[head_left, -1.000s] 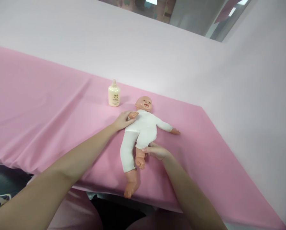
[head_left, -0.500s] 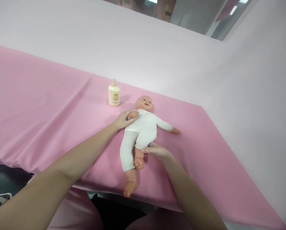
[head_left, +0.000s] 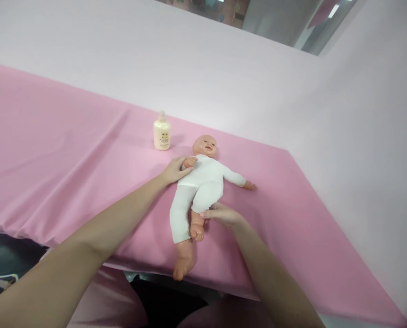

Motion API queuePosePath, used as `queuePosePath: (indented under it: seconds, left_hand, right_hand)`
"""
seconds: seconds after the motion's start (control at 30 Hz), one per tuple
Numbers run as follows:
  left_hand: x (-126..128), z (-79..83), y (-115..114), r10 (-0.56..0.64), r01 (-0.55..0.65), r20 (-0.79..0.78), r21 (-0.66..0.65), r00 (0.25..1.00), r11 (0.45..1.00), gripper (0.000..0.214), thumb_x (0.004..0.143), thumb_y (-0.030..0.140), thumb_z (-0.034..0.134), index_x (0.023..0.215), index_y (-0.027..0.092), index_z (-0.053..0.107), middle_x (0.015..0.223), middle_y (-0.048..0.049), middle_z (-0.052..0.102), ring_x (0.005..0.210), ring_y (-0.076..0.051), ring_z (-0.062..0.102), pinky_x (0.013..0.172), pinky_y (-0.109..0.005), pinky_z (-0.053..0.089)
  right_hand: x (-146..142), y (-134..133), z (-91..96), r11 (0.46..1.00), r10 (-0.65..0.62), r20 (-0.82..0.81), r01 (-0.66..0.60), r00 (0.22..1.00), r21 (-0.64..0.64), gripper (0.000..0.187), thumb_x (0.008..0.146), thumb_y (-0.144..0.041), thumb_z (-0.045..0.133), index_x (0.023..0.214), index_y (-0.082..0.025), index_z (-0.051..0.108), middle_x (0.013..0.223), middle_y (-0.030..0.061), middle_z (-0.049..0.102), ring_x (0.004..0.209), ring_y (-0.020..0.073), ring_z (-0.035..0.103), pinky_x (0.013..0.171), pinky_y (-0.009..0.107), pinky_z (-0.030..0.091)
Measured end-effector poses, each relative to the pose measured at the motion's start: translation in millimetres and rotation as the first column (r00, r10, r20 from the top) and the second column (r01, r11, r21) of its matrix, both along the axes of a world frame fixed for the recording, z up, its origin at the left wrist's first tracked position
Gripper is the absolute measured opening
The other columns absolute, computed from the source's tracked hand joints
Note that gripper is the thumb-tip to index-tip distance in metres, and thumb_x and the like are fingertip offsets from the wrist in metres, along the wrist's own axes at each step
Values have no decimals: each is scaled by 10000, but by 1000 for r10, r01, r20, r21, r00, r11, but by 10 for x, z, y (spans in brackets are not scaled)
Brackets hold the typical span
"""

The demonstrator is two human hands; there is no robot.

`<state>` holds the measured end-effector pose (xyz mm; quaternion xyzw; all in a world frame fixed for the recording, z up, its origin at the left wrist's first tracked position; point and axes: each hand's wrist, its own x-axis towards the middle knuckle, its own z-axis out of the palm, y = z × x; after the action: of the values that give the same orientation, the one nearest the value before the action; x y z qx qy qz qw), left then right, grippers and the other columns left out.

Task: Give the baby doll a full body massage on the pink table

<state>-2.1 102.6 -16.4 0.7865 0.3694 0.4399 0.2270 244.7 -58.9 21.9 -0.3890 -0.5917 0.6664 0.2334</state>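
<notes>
A baby doll (head_left: pixel 203 182) in a white body suit lies on its back on the pink-covered table (head_left: pixel 70 155), head toward the wall. My left hand (head_left: pixel 174 170) is closed round the doll's arm near the shoulder. My right hand (head_left: pixel 220 215) grips the doll's bent leg at the knee, fingers pinched on it. The doll's other leg stretches toward the table's near edge, and its other arm lies out to the right.
A small cream lotion bottle (head_left: pixel 162 131) stands upright behind the doll's head, to the left. A pale pink wall rises just behind the table and along the right. The table's near edge runs below the doll's foot.
Both hands keep their hold on the doll. The view has shifted slightly; the doll and hands have hardly moved.
</notes>
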Motion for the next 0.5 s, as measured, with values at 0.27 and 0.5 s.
queuePosePath:
  seconds: [0.27,0.5]
  left_hand:
    - [-8,-6,13,-8,8,-4,4,1000,1000,487,924,512,678,1276,186,769,1289,-128,830,1190,-336,765,1139,-503,572]
    - [-8,-8,14,-15,15,5,-2,1000,1000,451,916,508,692,1241,205,767,1289,-127,829,1213,-349,763,1160,-526,568]
  right_hand:
    - [17,17,-24,1000,14,10,-14,1000,-9,634,706,-656,983,1060,-187,743,1030,131,715,1056,357,718,854,430,628]
    - [-2,-9,30,1000,5,21,-5,1000,3,608,714,-671,971,1013,-190,748,960,113,717,972,332,717,820,423,619]
